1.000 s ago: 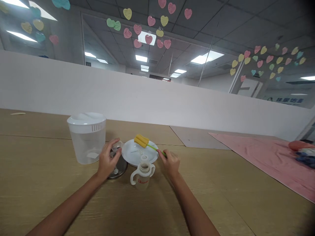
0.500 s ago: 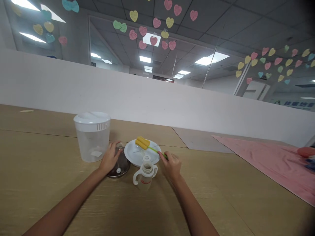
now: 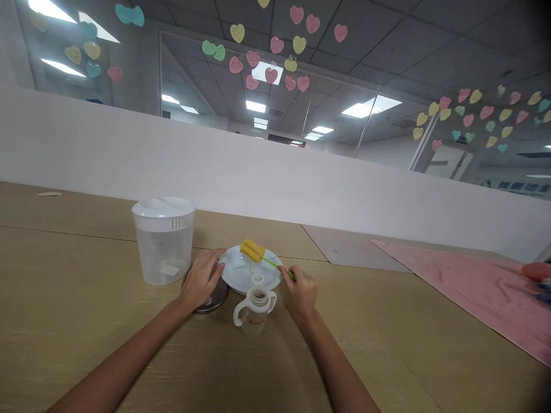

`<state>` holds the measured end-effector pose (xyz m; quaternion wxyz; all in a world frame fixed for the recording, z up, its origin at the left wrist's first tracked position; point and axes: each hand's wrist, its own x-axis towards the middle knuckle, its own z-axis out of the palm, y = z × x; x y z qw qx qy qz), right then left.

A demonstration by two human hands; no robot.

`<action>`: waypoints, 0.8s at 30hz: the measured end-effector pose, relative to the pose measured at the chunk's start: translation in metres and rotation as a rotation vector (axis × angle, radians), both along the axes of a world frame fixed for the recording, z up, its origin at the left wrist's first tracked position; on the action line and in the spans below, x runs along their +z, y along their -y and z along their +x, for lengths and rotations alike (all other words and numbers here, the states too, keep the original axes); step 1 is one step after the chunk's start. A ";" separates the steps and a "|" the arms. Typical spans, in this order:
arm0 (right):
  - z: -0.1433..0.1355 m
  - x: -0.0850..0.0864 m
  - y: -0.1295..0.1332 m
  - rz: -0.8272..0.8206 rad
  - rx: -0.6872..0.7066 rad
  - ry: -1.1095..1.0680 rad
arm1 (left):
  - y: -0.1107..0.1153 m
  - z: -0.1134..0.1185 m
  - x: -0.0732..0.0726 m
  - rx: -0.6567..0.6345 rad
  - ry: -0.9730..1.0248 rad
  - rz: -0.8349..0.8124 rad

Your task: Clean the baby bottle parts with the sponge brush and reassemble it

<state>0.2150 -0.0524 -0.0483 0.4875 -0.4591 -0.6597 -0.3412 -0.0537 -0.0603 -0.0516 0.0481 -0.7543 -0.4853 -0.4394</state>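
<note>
My right hand (image 3: 301,289) is closed on the green handle of a sponge brush, whose yellow head (image 3: 252,250) lies over the white plate (image 3: 232,274). Fingers apart, my left hand (image 3: 202,279) is at the plate's left edge, above a dark round lid (image 3: 217,299) that it partly covers. A clear bottle with white handles (image 3: 255,312) stands upright and uncapped in front of the plate. Between the bottle and the plate's middle is a small clear and white piece (image 3: 257,280).
A clear bucket with a white lid (image 3: 163,244) stands at the left. A pink cloth (image 3: 465,287) covers the table's right side, with a red object (image 3: 536,271) at its far edge. Behind the table runs a low white wall (image 3: 258,178).
My left hand has moved right, from the dark lid to the plate's edge, and now covers more of the lid. My right hand still holds the brush in nearly the same place.
</note>
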 end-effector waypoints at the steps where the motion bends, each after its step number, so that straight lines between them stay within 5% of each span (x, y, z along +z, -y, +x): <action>1: 0.000 -0.001 -0.001 -0.009 -0.013 -0.019 | 0.003 0.004 0.001 -0.057 -0.059 -0.004; 6: 0.000 -0.003 -0.004 -0.062 -0.053 -0.086 | 0.015 0.023 -0.001 -0.235 -0.273 -0.059; 11: 0.001 -0.003 -0.003 -0.088 -0.071 -0.068 | 0.014 0.034 0.008 -0.224 -0.272 -0.078; 18: 0.003 0.000 -0.003 -0.075 -0.085 -0.133 | -0.017 0.050 0.022 -0.256 -0.210 -0.333; 24: 0.002 -0.003 -0.005 -0.091 -0.097 -0.145 | -0.044 0.058 0.023 -0.229 -0.153 -0.374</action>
